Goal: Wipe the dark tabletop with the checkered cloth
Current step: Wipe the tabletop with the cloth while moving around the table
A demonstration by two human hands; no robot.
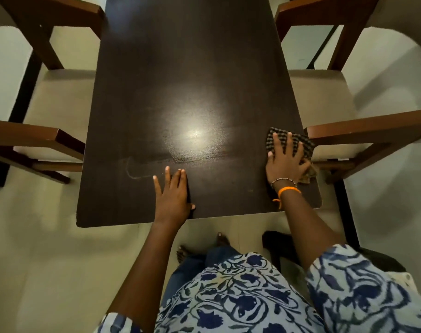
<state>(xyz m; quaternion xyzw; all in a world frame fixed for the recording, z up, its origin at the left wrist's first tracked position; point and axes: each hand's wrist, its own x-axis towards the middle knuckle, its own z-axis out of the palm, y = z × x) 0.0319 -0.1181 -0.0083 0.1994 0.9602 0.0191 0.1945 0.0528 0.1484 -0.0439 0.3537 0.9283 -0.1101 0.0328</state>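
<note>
The dark tabletop [185, 75] runs away from me, with a bright glare spot and a faint damp streak near its middle. My right hand [286, 162] presses flat, fingers spread, on the checkered cloth [303, 146] at the table's right edge, near the front corner. Part of the cloth hangs past the edge beside my palm. My left hand [172, 195] lies flat on the bare tabletop close to the front edge, fingers apart, holding nothing.
Four wooden chairs with pale seats flank the table: two on the left [48, 140] and two on the right [363, 133]. The right front chair's backrest sits close to the cloth. A dark stool [279, 241] stands by my legs on the pale floor.
</note>
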